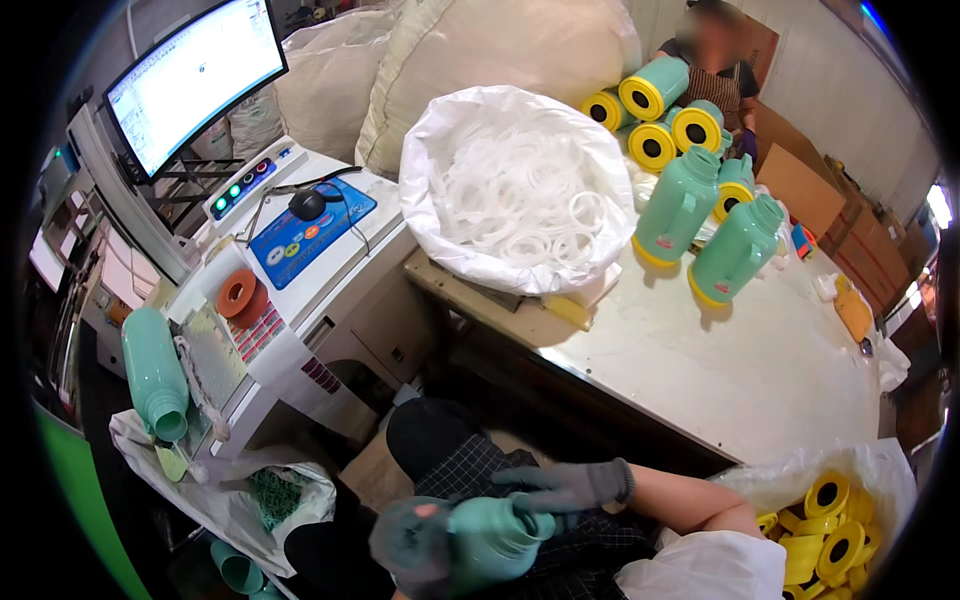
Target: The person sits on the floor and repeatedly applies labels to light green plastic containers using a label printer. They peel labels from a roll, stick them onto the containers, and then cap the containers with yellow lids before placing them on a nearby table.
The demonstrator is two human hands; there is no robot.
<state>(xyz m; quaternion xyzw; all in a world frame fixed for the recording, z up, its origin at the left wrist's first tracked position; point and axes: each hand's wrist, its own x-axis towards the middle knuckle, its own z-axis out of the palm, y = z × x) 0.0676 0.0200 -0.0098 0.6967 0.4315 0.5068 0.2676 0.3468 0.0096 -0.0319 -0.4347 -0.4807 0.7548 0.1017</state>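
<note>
Grey gloves (590, 487), ribbed cuff (623, 482); white sleeve (710, 570); dark garment (592, 560), pale grid.

Right in front of the person, the white bench (700, 390) has a wide open part where the right hand (570, 487) could slide across. Farther back, two green bottles (675, 205) stand up close together and block the way to the bottle pile (651, 147) behind them. To their left, a big white sack (432, 222) of clear rings sits like a wall. A bag of yellow parts (735, 482) crowds the right elbow. Between the hands, a held bottle (495, 540) fills the gap. Left of the left hand (408, 545), a bag of green scraps (320, 490) takes up low room.
</note>
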